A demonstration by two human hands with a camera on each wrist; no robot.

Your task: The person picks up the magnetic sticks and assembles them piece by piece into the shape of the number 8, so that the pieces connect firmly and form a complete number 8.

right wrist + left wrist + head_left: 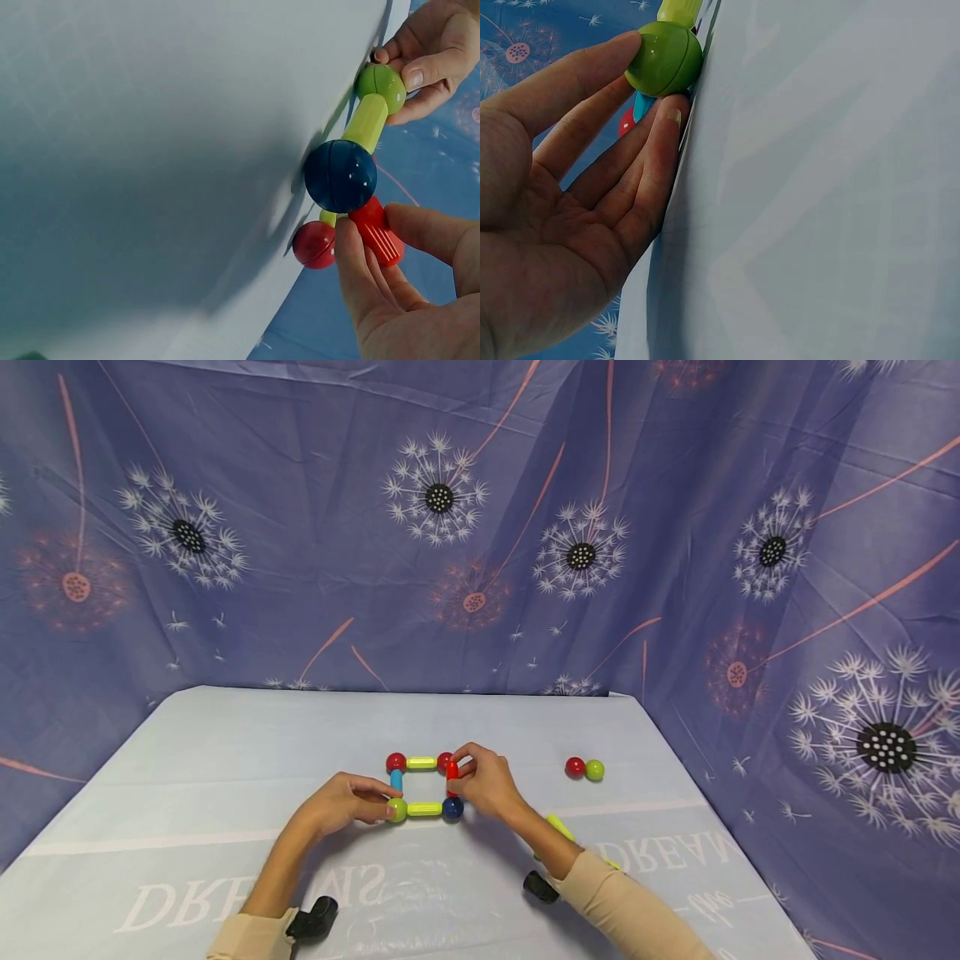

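A four-sided frame of balls and rods lies on the table. My left hand (337, 806) pinches the green ball (660, 60) at its near left corner between thumb and fingers. With thumb and fingertips, my right hand (486, 785) holds the red rod (381, 236) on the right side, between the dark blue ball (337, 176) and the far right red ball (444, 762). Yellow-green rods form the far side (422, 762) and near side (424, 809). On the left, a blue rod (396, 781) runs to another red ball (396, 762).
To the right, a loose red ball (575, 767) and green ball (595, 769) sit side by side on the white table cloth (247, 735). Yellow-green rods (560, 827) lie partly hidden by my right forearm. A purple dandelion-print curtain (315, 527) borders the table.
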